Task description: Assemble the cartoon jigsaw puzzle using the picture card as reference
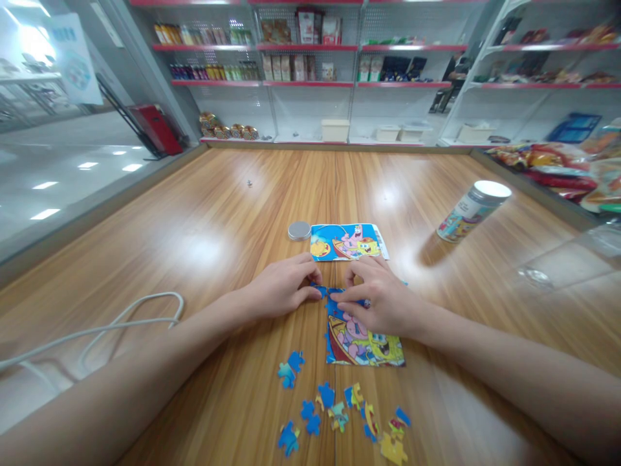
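A partly joined jigsaw puzzle (366,343) lies on the wooden table, its blue, pink and yellow cartoon picture facing up. At its upper left corner my left hand (286,285) pinches a blue puzzle piece (320,291) between thumb and fingers. My right hand (381,298) rests over the puzzle's upper part with bent fingers, its fingertips on the edge beside that piece and covering some of the picture. Just beyond both hands is a printed picture card (349,241) with a similar scene. Several loose puzzle pieces (310,417) are scattered nearer to me.
A round metal lid (299,230) lies left of the card. To the right stands a printed cylindrical can (473,210), with a clear plastic container (567,259) beyond it. A white cable (140,317) loops at the left. Stocked shelves (310,84) stand behind the table.
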Demonstrator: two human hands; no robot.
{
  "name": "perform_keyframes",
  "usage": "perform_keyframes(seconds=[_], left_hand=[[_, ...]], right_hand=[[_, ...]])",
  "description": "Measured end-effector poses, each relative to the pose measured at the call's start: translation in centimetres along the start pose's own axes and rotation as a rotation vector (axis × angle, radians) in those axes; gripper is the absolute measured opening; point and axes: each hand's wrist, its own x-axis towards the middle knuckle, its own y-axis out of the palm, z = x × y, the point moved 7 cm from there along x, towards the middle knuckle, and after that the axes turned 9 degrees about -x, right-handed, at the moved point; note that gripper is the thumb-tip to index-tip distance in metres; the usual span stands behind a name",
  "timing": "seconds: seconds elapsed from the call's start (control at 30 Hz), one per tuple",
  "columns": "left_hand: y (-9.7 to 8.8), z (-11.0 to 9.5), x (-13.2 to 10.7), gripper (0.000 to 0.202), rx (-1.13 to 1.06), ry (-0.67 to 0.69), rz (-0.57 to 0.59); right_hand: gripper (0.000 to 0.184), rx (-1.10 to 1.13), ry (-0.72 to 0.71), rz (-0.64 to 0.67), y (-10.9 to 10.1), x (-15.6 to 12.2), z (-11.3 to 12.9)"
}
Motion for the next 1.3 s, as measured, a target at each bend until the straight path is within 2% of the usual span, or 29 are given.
perform_keyframes(seconds=[0.4, 0.57, 0.67, 0.97, 1.17, 1.3], left_hand=[[0.4, -0.6, 0.0, 0.016, 0.055, 0.049, -0.001], [0.4, -0.6, -0.1, 0.018, 0.027, 0.025, -0.009], [0.5, -0.6, -0.2, 0.018, 0.020, 0.017, -0.014], [0.0, -0.5, 0.2, 0.015, -0.023, 0.070, -0.048], [0.5, 0.8, 0.5, 0.017, -0.061, -0.003, -0.133], [0.7, 0.9, 0.4, 0.019, -0.052, -0.073, -0.182]], right_hand=[[0.010, -0.014, 0.019, -0.028, -0.3, 0.2, 0.1], [0.010, -0.004, 0.035, 0.004, -0.2, 0.1, 0.0], [0.021, -0.006, 0.034, 0.021, -0.1, 0.1, 0.0], [0.016, -0.027, 0.034, 0.063, 0.1, 0.0, 0.0], [0.021, -0.055, 0.035, 0.090, -0.1, 0.2, 0.1], [0.021, -0.085, 0.040, 0.146, -0.2, 0.4, 0.6]])
